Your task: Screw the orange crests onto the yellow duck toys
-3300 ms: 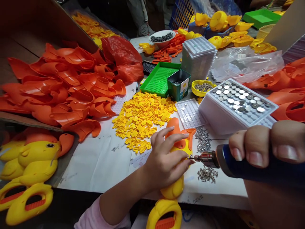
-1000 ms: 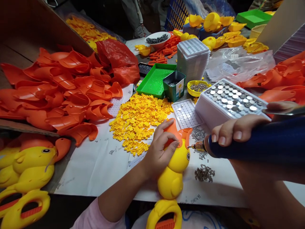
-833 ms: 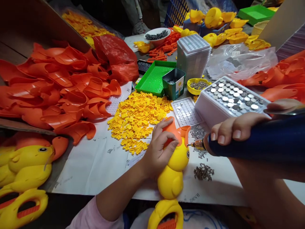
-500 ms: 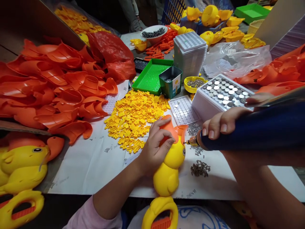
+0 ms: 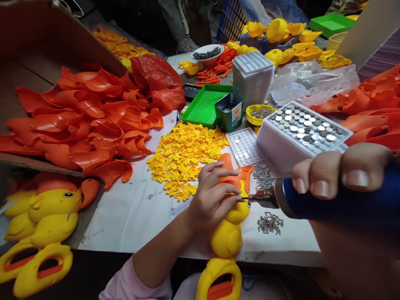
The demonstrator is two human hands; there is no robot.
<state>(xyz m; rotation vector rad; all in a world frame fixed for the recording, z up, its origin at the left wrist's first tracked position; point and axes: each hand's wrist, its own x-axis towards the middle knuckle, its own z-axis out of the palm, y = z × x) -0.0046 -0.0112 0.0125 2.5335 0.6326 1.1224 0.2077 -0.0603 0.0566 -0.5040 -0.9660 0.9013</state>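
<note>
My left hand [image 5: 212, 198] is at the head of a yellow duck toy [image 5: 226, 239], its thumb and fingertips close together beside the screwdriver bit. Whether a screw is between them is hidden. The toy has an orange piece [image 5: 229, 164] on its head and a ring handle with an orange grip, which hangs past the table's front edge. Wrapped in my right hand [image 5: 340, 173] is a dark blue electric screwdriver [image 5: 308, 204]. It lies almost level, pointing left, its bit at the duck's face near the eye. A pile of screws [image 5: 270, 223] is below the screwdriver.
Orange pieces [image 5: 103, 129] fill a carton at left, above finished-looking ducks [image 5: 53, 204]. Small yellow parts [image 5: 187, 154] are heaped mid-table. Behind stand a green tray [image 5: 203, 104], a dark tin [image 5: 229, 112] and stacked clear trays [image 5: 253, 79]. A tray of silver discs [image 5: 303, 129] is at right.
My left fingers have moved from the orange piece to beside the bit tip. The screwdriver has drawn nearer the camera, its bit lower on the duck's head. The view has shifted left.
</note>
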